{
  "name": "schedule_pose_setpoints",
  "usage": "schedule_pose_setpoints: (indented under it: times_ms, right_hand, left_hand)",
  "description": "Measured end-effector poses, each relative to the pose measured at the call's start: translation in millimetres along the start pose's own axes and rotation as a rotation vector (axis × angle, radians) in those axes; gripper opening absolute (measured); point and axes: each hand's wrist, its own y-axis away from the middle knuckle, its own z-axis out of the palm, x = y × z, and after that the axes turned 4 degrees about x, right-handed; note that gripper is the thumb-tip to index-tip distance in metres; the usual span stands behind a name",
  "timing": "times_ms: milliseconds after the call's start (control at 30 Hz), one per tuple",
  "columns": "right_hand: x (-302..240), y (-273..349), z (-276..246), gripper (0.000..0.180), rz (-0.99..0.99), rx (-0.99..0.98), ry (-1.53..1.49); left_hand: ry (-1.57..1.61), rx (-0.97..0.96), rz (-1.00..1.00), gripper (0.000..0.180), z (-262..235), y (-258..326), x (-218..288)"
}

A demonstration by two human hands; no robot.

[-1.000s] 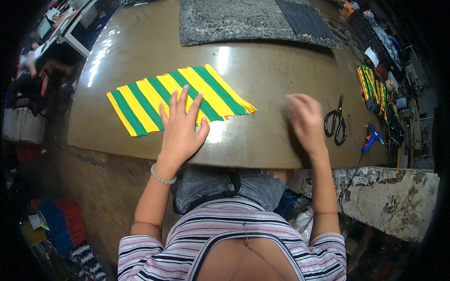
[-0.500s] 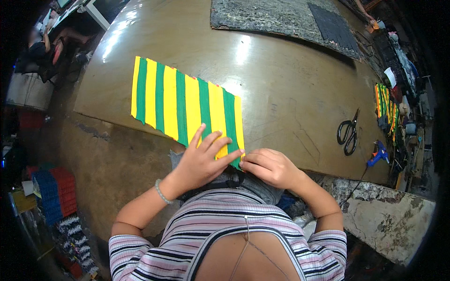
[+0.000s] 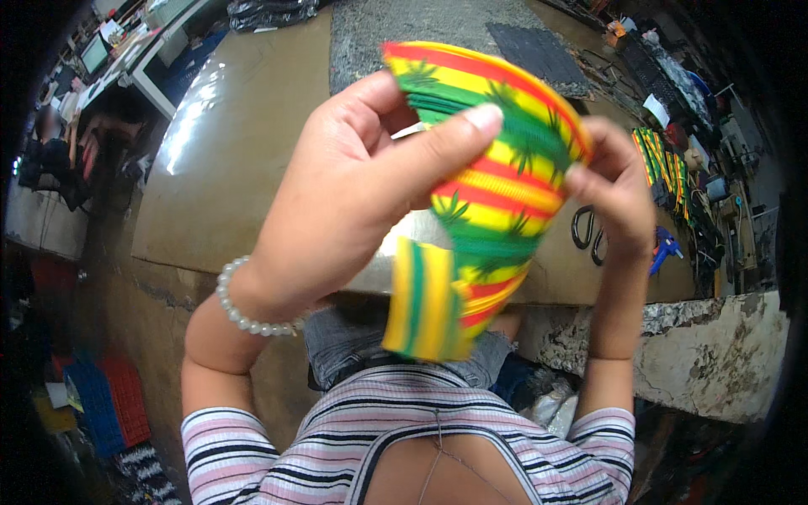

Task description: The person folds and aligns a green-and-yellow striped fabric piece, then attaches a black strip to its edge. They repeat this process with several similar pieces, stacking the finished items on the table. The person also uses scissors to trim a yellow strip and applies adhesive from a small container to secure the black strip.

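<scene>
Up off the table and close to the view, a striped piece of cloth (image 3: 497, 223) in red, yellow and green with dark leaf prints curves between my hands. Its lower end hangs folded over, showing a plain yellow and green back, and is blurred. My left hand (image 3: 353, 168) grips the upper left edge, thumb on the printed face and fingers behind. At the upper right edge, my right hand (image 3: 619, 194) pinches the cloth between thumb and fingers. Black-handled scissors (image 3: 582, 229) lie on the table, partly hidden by my right hand and the cloth. A blue glue gun (image 3: 665, 248) lies to their right.
The smooth brown table (image 3: 244, 177) spreads out in front of me. A rough grey board (image 3: 404, 34) with a dark sheet (image 3: 539, 55) lies at its far side. Striped strips (image 3: 665, 172) hang at the right. Blue and red stacks (image 3: 101, 404) stand low left; a person (image 3: 55, 151) sits far left.
Both hands have lifted the cloth off the table toward me. It has turned from its plain striped back to its leaf-printed face and now bends between the hands.
</scene>
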Motion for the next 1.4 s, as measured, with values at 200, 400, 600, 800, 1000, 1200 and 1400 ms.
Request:
schedule_pose_setpoints:
  times_ms: [200, 400, 600, 800, 1000, 1200, 1400]
  right_hand:
    - [-3, -91, -54, 0.055, -0.044, -0.183, 0.705]
    - [97, -54, 46, 0.052, -0.527, -0.020, 1.074]
    - [148, 20, 78, 0.046, -0.187, -0.087, 0.681]
    - [150, 11, 74, 0.028, -0.494, -0.248, 0.779]
    - [160, 9, 68, 0.025, -0.731, -0.290, 0.943]
    - [167, 8, 70, 0.019, -0.618, -0.153, 0.787]
    - [163, 9, 62, 0.024, -0.505, -0.231, 0.690]
  left_hand:
    - [0.337, 0.289, -0.040, 0.032, -15, -7, -88]
    - [0.602, 0.494, -0.462, 0.044, -66, 56, -159]
    - [-0.329, 0.382, -0.363, 0.033, -106, 93, -126]
    - [-1.313, -0.078, 0.207, 0.030, -118, 22, -146]
    - [-1.551, -0.425, 0.212, 0.055, -124, -20, -156]
    - [-1.556, -0.416, 0.197, 0.064, -130, -24, -165]
    - [-1.590, -0.356, 0.247, 0.064, -127, -19, -170]
